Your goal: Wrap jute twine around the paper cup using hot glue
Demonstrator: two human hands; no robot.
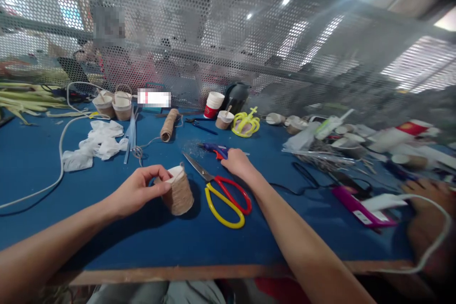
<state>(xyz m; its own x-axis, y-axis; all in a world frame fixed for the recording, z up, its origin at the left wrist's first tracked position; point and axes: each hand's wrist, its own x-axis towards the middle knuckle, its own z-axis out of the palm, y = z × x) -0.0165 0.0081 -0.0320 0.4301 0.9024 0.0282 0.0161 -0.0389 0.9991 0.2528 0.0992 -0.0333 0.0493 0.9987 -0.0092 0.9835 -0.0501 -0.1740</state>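
Between the thumb and fingers of my left hand is the rim of a paper cup wrapped in twine, tilted just above the blue table. My right hand is closed round the handle of a blue glue gun, whose nozzle points left. Scissors with one red and one yellow handle lie partly spread between my two hands. Behind the cup rests a roll of brown twine, with a loose strand running toward the front left.
White crumpled pieces and clear glue sticks lie at left. Small wrapped baskets, stacked paper cups and a yellow crown-shaped piece stand behind. A purple box, cables and another person's hand are at right.
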